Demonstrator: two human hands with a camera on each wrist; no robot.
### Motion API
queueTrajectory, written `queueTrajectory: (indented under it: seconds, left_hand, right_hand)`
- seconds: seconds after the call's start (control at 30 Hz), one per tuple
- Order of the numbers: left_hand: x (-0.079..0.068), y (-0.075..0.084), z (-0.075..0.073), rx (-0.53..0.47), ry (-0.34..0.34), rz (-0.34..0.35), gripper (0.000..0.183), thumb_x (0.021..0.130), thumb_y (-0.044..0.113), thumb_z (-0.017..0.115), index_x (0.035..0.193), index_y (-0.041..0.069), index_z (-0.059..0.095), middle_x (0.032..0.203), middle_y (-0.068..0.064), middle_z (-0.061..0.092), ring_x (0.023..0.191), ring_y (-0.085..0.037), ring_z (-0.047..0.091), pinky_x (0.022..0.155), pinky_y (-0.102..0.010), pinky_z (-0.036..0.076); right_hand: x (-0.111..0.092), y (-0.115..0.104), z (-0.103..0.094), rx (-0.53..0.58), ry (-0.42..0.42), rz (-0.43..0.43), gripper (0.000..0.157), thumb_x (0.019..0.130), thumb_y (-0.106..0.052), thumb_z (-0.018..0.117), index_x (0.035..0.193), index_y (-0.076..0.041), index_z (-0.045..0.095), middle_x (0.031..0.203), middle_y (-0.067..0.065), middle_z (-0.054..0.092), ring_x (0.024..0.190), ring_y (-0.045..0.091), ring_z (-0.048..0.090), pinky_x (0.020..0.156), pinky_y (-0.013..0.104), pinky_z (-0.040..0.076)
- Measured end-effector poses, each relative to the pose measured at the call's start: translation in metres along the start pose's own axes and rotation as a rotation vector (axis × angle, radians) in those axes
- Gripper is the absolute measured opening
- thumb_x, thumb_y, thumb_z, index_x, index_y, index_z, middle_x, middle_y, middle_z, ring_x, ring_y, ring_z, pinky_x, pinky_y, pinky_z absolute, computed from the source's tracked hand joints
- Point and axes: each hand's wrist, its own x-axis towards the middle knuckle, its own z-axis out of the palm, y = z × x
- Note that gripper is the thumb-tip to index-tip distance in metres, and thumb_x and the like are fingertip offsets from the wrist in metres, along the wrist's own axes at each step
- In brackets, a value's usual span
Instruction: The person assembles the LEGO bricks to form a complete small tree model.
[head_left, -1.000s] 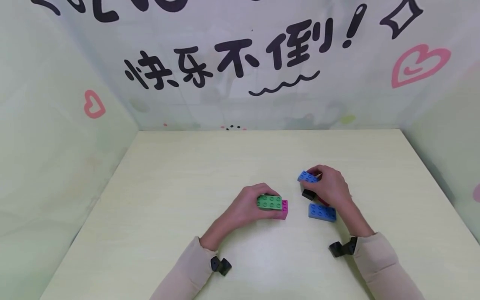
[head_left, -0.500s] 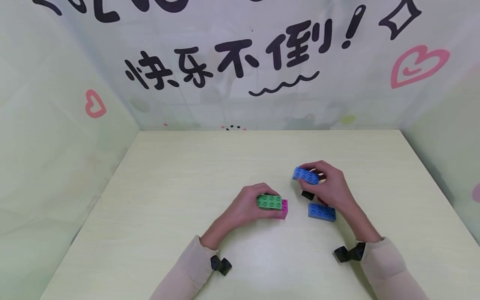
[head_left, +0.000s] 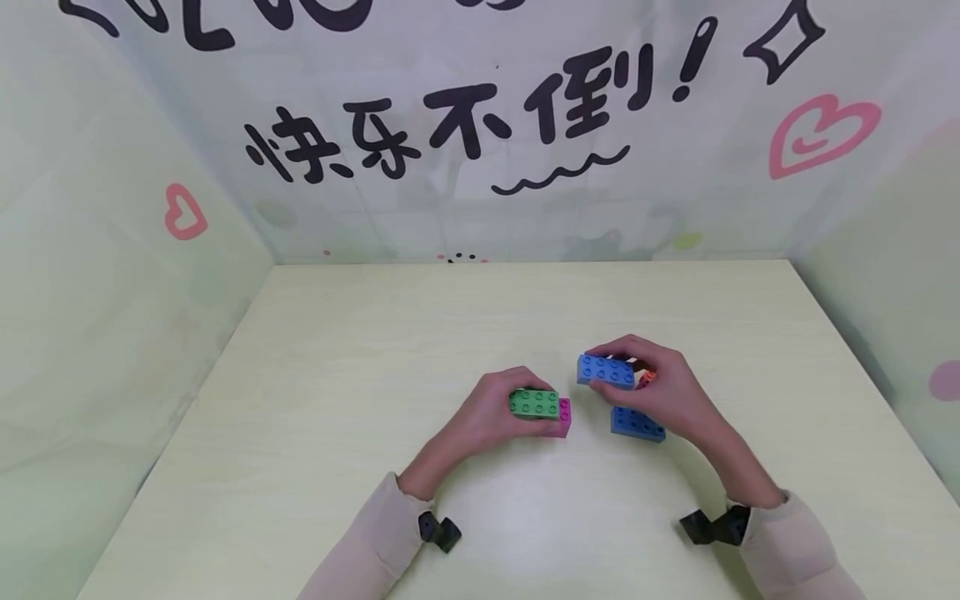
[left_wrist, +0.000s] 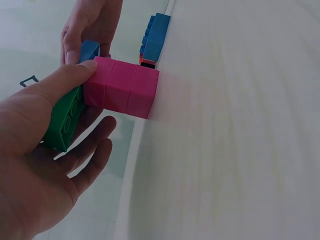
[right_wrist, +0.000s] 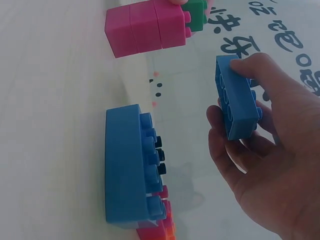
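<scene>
My left hand grips a green brick from the side, thumb toward me. The green brick sits on top of a stack of three pink bricks and overhangs it to the left, leaving pink studs bare at the right. My right hand pinches a blue eight-stud brick, its hollow underside facing down toward the table. It is held above the table, a little right of and behind the pink stack. A second blue brick rests on the table below my right hand, partly covered by it.
Behind the resting blue brick are red and orange bricks and a brick with black studs, mostly hidden by my right hand in the head view. A printed cloth rises behind the pale table.
My right hand has carried the blue brick left and, lately, nearer to me, levelling it as it moves. It now covers the black brick. The left hand keeps its hold in place.
</scene>
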Motion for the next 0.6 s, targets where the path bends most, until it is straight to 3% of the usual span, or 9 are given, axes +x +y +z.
queueTrajectory:
  seconds: [0.6]
  left_hand:
    - [-0.0010,0.0011,0.0002,-0.019,0.006,0.013,0.039,0.077,0.031,0.085,0.110,0.018,0.070,0.100,0.012,0.064,0.090,-0.006,0.058,0.079,-0.025,0.051]
  right_hand:
    - [-0.0096,-0.0077,0.0066,0.062,-0.071,-0.089,0.039,0.080,-0.021,0.084,0.115,-0.026,0.068,0.109,-0.012,0.065,0.089,0.015,0.058,0.067,0.032,0.051]
